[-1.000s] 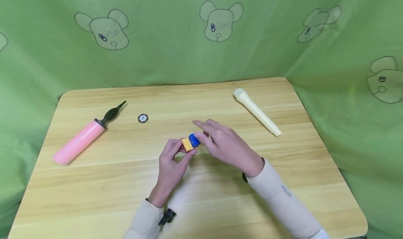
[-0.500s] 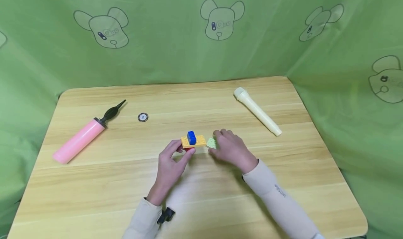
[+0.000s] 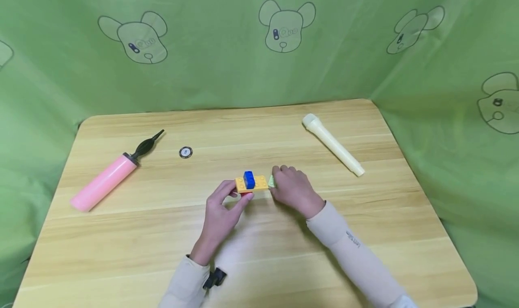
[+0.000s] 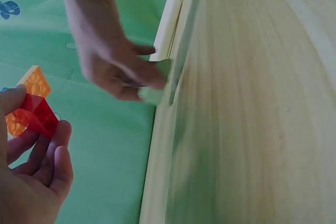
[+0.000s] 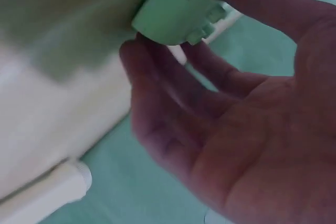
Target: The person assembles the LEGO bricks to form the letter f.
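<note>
Wood-grain tabletop [image 3: 142, 245], shot from above with a person working at it from the near side. Nearest stuff first: beige sleeves, with a black clip [image 3: 215, 278] at the left wrist. Dark lettering [image 3: 352, 238] ran along the right sleeve, but it was too small for me to read for sure. Left hand [image 3: 223, 218] had its thumb and fingers closed in on the red brick [image 4: 39, 115] under a yellow plate [image 3: 261, 182], with a blue brick [image 3: 249, 180] standing across the top. That little build was about mid-table, held in basically the same pose as half a second earlier; a second back it was turned end-on with the other hand over it.

Right hand [image 3: 296, 191] pinched a pale green piece [image 5: 173, 14], curved on one side with studs on another, just right of the plate. Half a second before, its studs faced up in the head view; now the fingers had rolled over and covered most of it.

Farther out, nothing had budged: pink pump [image 3: 106, 182] on the left, round chip [image 3: 185, 152] with a tiny number I couldn't make out, cream toy microphone [image 3: 332, 143] on the right. Behind it all hung green cloth [image 3: 219, 74] printed with bear heads, their rounded letters too faint to read confidently.
</note>
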`<state>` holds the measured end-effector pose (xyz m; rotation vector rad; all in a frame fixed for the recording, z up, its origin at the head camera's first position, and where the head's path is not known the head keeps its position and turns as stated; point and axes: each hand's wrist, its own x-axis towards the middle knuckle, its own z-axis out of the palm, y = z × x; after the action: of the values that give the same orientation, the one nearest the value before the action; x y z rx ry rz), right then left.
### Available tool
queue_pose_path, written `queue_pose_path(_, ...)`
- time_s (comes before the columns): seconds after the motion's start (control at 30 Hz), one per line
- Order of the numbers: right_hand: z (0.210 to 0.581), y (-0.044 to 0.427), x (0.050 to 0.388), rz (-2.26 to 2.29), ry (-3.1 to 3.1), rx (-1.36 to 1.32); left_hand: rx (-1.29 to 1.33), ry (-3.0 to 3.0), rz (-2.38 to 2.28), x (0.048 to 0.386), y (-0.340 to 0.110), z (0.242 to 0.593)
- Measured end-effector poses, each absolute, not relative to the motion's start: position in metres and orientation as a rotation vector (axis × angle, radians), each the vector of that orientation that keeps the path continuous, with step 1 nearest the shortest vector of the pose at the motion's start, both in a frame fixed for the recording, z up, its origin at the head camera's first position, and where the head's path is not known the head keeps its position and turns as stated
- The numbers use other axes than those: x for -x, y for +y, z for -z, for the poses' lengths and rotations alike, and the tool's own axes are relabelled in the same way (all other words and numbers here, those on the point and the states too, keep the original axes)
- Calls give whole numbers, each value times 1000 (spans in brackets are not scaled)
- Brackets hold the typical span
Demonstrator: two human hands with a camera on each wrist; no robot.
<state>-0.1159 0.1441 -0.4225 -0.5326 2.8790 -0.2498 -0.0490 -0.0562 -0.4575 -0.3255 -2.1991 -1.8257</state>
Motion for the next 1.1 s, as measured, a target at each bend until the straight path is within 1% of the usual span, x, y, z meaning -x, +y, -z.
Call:
queue_pose_path(0.2, 378, 153, 123, 488, 2898, 638, 361, -2215, 1820, 48, -58, 456)
queue_pose_path(0.33, 351, 158, 117, 596, 2902, 719, 400, -2223, 1818, 48, -58, 456)
queue_pose_path(0.47, 335, 157, 109, 658, 2891, 787, 410, -2226, 1823, 48, -58, 455)
queue_pose_path(0.73, 321, 151, 100, 764, 2850, 914, 435, -2199, 1835, 50, -56, 455)
queue_pose_path(0.97, 320, 149, 94, 852, 2810, 1025, 459, -2187, 1833, 50, -56, 453)
queue_pose_path(1.1, 322, 150, 90, 849, 2799, 1028, 455, -2186, 1845, 49, -54, 452)
